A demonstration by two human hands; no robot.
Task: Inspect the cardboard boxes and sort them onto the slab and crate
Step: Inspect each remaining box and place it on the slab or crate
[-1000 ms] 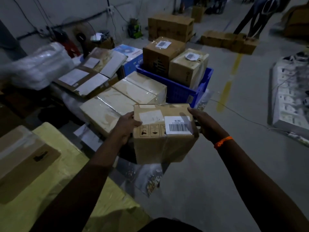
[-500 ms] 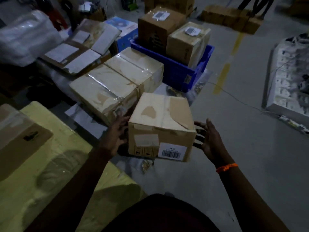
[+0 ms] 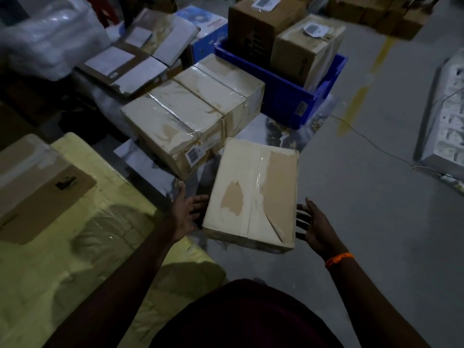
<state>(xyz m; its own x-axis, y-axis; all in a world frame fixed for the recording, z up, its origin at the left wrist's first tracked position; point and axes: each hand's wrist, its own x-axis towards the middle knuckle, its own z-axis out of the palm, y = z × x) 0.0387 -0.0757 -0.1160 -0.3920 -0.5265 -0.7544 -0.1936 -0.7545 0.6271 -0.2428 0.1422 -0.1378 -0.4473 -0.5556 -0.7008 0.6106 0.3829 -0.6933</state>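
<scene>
Nearby, one box bears a barcode label.

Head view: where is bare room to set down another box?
Bare grey floor right of the nearest box, between the blue crate and the white panel. Crowded: the crate looks full, and taped boxes crowd the slab beside it.

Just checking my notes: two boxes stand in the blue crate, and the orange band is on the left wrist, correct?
Not quite: the head view shows the orange band on the right wrist, next to the right hand. The rest holds: a darker box and a paler box stand in the blue crate.
</scene>
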